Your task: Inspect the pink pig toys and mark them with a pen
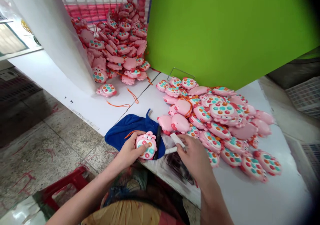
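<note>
My left hand [130,149] grips a pink pig-shaped toy [146,144] with coloured buttons, face up, over a blue cloth [125,129] at the table's near edge. My right hand [194,153] is closed on a small white stick-like tool [177,140], just right of the toy. A black pen-like object [158,142] lies beside the toy. A second white piece [170,150] lies under my right hand's fingers.
A heap of the same pink toys [220,125] covers the white table [250,198] to the right. A bigger heap [120,42] with orange cords lies at the back left. A green board [225,32] stands behind. A red stool [65,185] sits on the floor.
</note>
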`<state>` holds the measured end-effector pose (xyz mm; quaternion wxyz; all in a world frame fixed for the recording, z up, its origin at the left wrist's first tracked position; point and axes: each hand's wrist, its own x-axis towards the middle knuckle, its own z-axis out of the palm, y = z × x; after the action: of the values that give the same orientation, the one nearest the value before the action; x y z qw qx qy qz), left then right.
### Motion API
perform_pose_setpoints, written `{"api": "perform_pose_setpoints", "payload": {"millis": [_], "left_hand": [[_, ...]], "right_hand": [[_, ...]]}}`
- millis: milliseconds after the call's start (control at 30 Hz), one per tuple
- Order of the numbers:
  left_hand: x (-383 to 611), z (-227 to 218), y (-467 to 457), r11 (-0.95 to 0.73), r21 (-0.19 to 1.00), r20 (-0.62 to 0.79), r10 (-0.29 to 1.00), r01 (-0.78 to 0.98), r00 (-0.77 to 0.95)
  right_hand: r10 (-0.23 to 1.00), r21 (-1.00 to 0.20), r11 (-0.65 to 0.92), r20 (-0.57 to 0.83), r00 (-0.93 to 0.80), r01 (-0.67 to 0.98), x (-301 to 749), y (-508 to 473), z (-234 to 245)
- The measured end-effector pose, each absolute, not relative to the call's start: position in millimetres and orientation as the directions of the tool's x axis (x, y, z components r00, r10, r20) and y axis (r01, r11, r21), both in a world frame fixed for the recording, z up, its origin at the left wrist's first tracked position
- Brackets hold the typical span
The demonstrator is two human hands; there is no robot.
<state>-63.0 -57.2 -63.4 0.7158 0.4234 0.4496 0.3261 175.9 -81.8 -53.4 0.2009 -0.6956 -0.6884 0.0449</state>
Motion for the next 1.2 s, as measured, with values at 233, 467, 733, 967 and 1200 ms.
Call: {"api": "perform_pose_setpoints", "payload": {"millis": [233,467,733,967,1200], "left_hand": [[-62.8,-65.5,-57.8,0.403,0.911,-0.340,0.856,-0.091,0.390],[-61.9,-56.3,-59.7,0.441,0.897,-0.403,0.836,-0.021,0.372],[-63.9,-65.1,-61.8,0.284,0.959,-0.268,0.896,0.007,0.353],[-68.3,-67.1,-58.5,0.309,0.951,-0.291,0.888,0.006,0.357],[-73.6,-50.6,-38.6,0.255,0.965,-0.209,0.884,-0.056,0.417]], "right_hand": [[0.965,-0.614,-0.009,0.200,0.167,0.789,172.0,-83.8,-43.6],[0.959,-0.685,0.125,0.268,0.088,0.718,135.0,-76.4,-43.5],[0.981,-0.779,0.167,0.194,-0.022,0.604,104.2,-73.1,-48.5],[0.999,-0.889,-0.030,-0.040,-0.012,0.456,114.6,-64.8,-51.9],[0.988,-0.986,-0.149,-0.152,-0.031,0.080,129.4,-70.8,-51.1]]}}
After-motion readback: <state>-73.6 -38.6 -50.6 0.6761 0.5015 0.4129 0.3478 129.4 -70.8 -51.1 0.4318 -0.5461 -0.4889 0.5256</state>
